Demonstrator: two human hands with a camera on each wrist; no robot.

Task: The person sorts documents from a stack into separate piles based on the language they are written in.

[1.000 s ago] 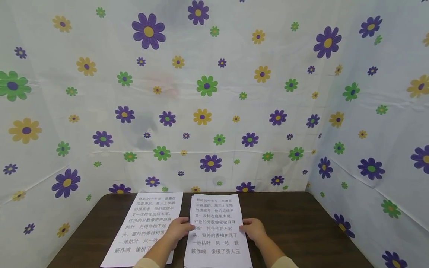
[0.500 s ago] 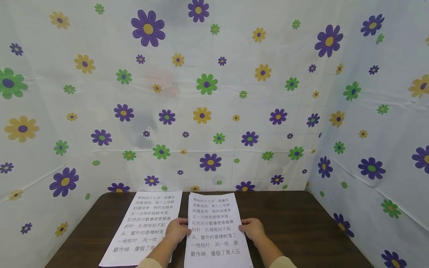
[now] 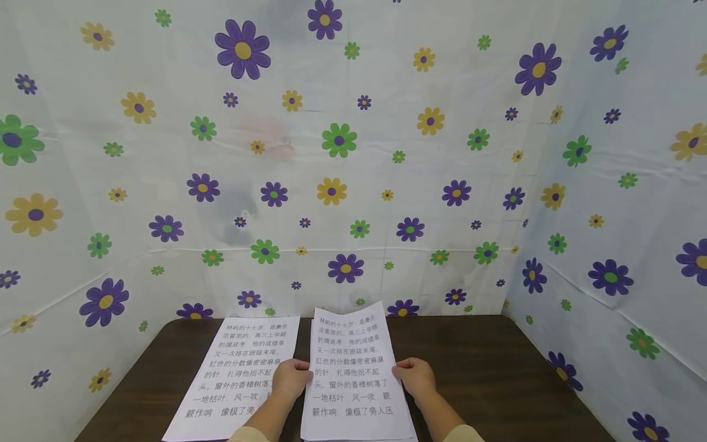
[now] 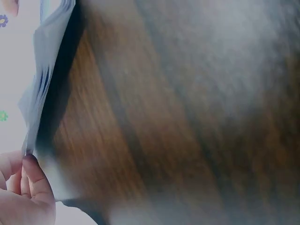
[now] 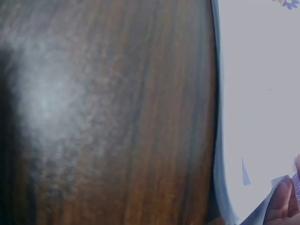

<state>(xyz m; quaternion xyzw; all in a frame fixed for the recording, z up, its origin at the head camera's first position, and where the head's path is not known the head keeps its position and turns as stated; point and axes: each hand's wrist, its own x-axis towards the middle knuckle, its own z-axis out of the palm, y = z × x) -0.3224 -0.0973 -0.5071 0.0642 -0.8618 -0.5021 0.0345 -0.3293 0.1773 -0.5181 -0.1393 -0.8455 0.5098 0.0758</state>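
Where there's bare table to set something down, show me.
Most room: the dark tabletop right of the right grip, out to the table's right edge. A smaller wedge lies between the left stack and the left edge. Crowded: the narrow strip between that stack and the held papers, where the left grip is.

Middle stack [image 3: 349, 362]: white, rows of dark grey characters. Left stack [image 3: 234, 368]: white, same grey print. Table [image 3: 469, 356]: dark brown, streaked wood grain; whitish sheen in both wrist views. Cloth [image 3: 364, 172]: white, scattered print of purple flowers [image 3: 243, 49], green flowers [image 3: 339, 140] and yellow flowers [image 3: 332, 191], large and small; centres mostly contrasting. Faint pink patch [image 3: 273, 132] and grey patch [image 3: 232, 205] on it. Sleeves [image 3: 463, 433]: pale cream.
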